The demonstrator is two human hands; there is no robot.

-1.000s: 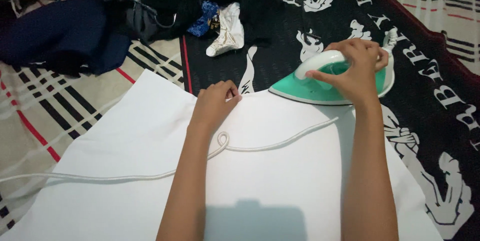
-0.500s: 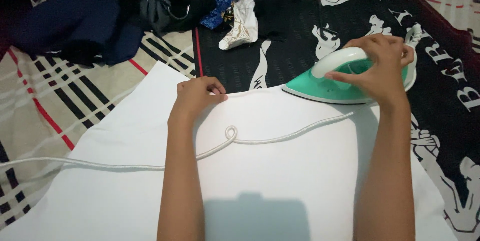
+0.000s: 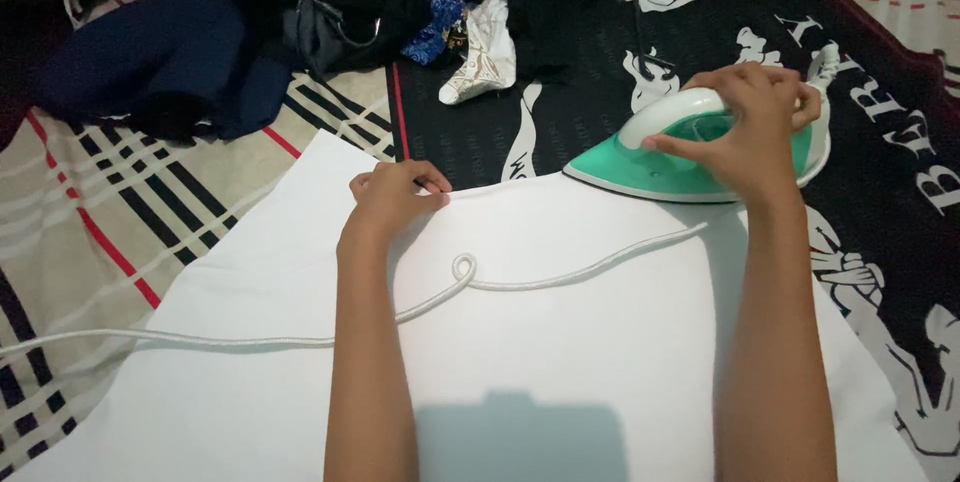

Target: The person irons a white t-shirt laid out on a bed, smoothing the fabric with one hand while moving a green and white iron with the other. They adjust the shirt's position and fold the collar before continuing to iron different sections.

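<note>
A white cloth (image 3: pixel 560 342) lies spread flat in front of me. My left hand (image 3: pixel 392 197) pinches its far edge with the fingers closed on the fabric. My right hand (image 3: pixel 752 122) grips the white handle of a green and white iron (image 3: pixel 650 167), which rests flat at the cloth's far right corner, partly on a black printed blanket (image 3: pixel 580 92). The iron's white cord (image 3: pixel 540 277) runs across the cloth with a small loop in the middle and trails off to the left under my left forearm.
A plaid beige sheet (image 3: pixel 90 242) with black and red stripes lies at the left. A pile of dark clothes (image 3: pixel 160 62), a blue patterned piece (image 3: pixel 432 30) and a white garment (image 3: pixel 485 57) sit at the far edge.
The view has drifted, so everything sits a little lower and to the right. Both hands keep their holds on the cloth edge and the iron.
</note>
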